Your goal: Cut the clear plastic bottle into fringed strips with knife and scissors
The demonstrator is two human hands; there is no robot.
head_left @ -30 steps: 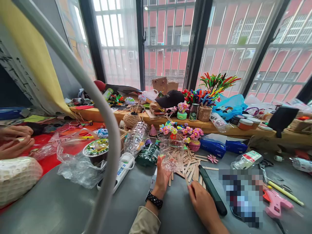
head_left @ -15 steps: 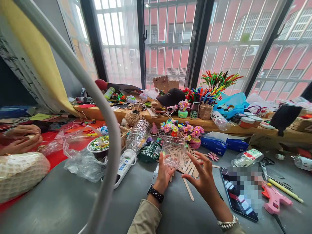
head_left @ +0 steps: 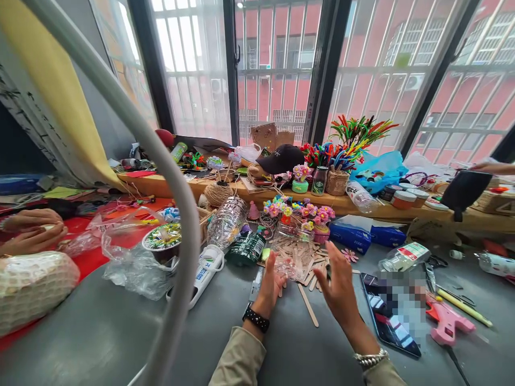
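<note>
My left hand [head_left: 271, 289], with a dark dotted band at the wrist, is palm inward with the thumb raised. Its fingers are curled at a crumpled clear plastic piece [head_left: 288, 269], which partly blends with the sticks behind it. To the right, my right hand [head_left: 338, 287] is raised and open, thumb apart from the upright fingers; I see nothing held in it. Wooden craft sticks [head_left: 309, 308] lie scattered beyond and between my hands. Just left of the plastic piece are a yellow-green item [head_left: 266, 253] and a dark green cup-like container [head_left: 245, 250] on its side.
A tablet-like device [head_left: 388, 316], a pink glue gun [head_left: 450, 324] and a clear bottle [head_left: 404, 257] lie at right. A white power strip [head_left: 205, 273] and curved pale pole [head_left: 187, 225] stand left. Another person's hands [head_left: 36, 228] work far left; another hand [head_left: 499, 168] reaches in at right.
My right hand's fingers have gone from spread and bent to upright and closer together. The left hand has barely moved. Another person's hand has appeared at the right edge.
</note>
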